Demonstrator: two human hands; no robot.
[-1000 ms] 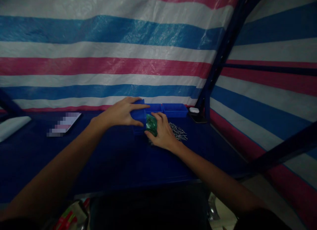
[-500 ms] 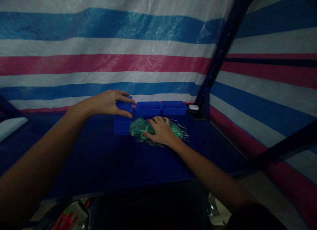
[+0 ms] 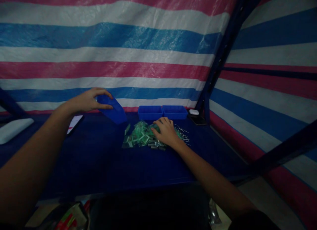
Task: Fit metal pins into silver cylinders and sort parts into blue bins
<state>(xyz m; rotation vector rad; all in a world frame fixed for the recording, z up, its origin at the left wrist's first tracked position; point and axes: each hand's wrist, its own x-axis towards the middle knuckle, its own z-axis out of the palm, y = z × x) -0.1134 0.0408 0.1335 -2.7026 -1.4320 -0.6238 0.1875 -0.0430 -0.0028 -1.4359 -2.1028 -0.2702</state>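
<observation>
My left hand (image 3: 87,99) holds a small blue plastic bin (image 3: 112,109), lifted and tilted above the dark blue table (image 3: 99,157). A heap of small green parts (image 3: 139,137) lies spilled on the table to the right of the bin. My right hand (image 3: 166,131) rests palm down on the right side of that heap, fingers spread. Thin metal pins (image 3: 183,135) lie scattered just to the right of this hand.
Two more blue bins (image 3: 162,112) stand side by side at the back of the table. A small white object (image 3: 193,112) sits beside them at a dark post. A phone (image 3: 74,121) and a white pad (image 3: 13,129) lie at left. Striped tarp walls enclose the table.
My left hand lifted the blue bin up and to the left, tipping it. The green parts that were in it now lie spread on the table under my right hand.
</observation>
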